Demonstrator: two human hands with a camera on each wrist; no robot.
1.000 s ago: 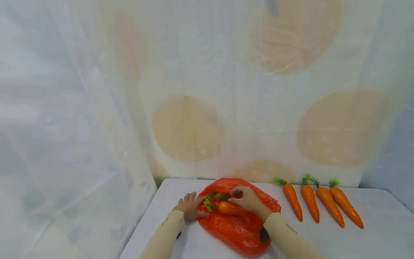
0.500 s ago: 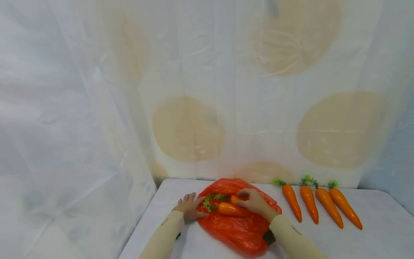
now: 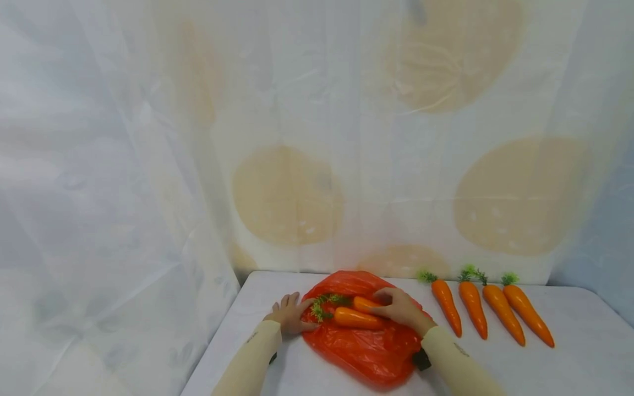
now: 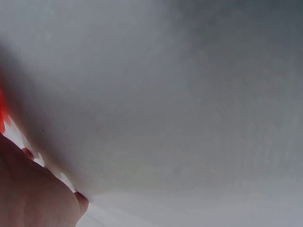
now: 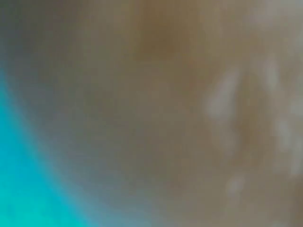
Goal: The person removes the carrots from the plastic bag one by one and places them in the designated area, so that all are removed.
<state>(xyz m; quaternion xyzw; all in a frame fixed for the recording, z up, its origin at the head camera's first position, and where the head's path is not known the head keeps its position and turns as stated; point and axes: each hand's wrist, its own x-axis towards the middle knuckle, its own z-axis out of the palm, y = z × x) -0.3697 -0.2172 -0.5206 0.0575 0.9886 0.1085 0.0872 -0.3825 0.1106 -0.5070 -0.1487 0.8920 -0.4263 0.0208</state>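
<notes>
A crumpled red plastic bag (image 3: pixel 366 352) lies on the table in the head view. On it, side by side, lie two orange carrots with green leafy tops, the front carrot (image 3: pixel 354 318) and the rear carrot (image 3: pixel 364 304). My right hand (image 3: pixel 403 312) has its thumb and fingers around the right part of the rear carrot, hiding its tip. My left hand (image 3: pixel 291 315) rests with spread fingers on the table at the bag's left edge, its thumb touching the bag near the leaves. In the left wrist view, part of the left hand (image 4: pixel 35 194) shows; the right wrist view is too blurred to read.
To the right, several carrots (image 3: pixel 473 309) lie in a row, leaves toward the back. The white table (image 3: pixel 569 313) ends at a curtain (image 3: pixel 396 209) with tan round patches. Dark wrist straps show near both sleeves, the right strap (image 3: pixel 422 360) close to the bag.
My right hand has moved to the right along the rear carrot, uncovering more of its upper end. The left hand has stayed in place.
</notes>
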